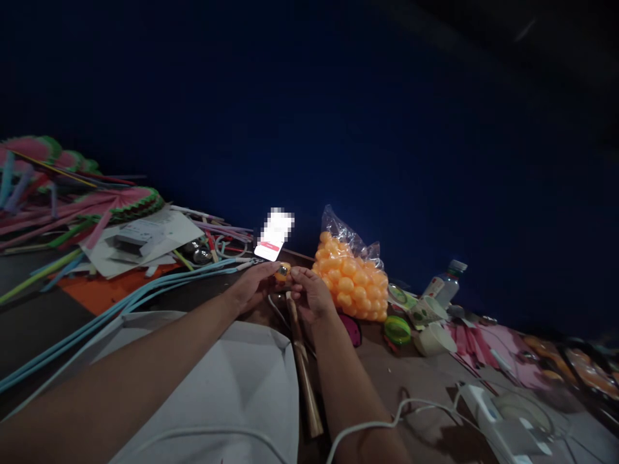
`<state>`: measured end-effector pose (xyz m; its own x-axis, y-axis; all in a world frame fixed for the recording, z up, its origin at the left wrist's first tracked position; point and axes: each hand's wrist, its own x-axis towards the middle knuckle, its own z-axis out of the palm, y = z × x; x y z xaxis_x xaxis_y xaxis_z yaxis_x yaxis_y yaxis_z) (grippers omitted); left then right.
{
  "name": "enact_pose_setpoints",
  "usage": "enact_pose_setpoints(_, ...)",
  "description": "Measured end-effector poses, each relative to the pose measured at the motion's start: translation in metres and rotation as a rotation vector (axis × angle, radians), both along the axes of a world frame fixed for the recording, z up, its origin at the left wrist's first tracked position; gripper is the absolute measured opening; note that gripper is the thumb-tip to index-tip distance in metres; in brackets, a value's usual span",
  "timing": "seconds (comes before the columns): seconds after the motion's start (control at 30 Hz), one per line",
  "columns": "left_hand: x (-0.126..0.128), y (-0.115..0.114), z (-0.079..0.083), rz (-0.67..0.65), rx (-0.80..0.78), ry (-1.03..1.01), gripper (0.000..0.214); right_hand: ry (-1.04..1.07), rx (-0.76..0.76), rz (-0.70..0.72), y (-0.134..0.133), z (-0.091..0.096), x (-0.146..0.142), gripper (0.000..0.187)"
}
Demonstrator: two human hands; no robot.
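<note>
Between my two hands is a small orange ball-like piece (283, 272) with a dark, shiny part on its face. My left hand (256, 283) pinches it from the left with fingertips. From the right, my right hand (309, 293) has its fingers closed at the piece's edge. Just behind them a lit phone (274, 235) leans upright, its screen blurred out. A clear plastic bag of orange balls (353, 277) stands right of my right hand. Below the hands a wooden stick (304, 374) lies lengthwise beside my right forearm.
A white bag or cloth (213, 374) covers the near left. Light-blue cords (159, 283) run leftward past papers (145, 238) and pink-green paper fans (111, 206). At right are a green striped ball (397, 330), paper cups (435, 339), a bottle (447, 283) and a power strip (493, 419) with white cables.
</note>
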<state>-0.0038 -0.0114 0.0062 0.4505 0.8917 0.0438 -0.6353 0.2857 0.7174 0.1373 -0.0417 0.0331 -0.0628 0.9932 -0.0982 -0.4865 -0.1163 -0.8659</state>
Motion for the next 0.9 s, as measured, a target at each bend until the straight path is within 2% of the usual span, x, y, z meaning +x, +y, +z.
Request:
enact_pose_setpoints(0.43,0.0003,0.0028,-0.0055,-0.013,0.018,0.002,0.02,-0.012,0.005,-0.006,0.0002,0.0002,0.0002,0.021)
enact_pose_setpoints(0.9,0.0009,0.0011,-0.002,0.001,-0.015,0.009,0.017,-0.014,0.0,-0.003,-0.0003,0.0015,-0.0006,0.024)
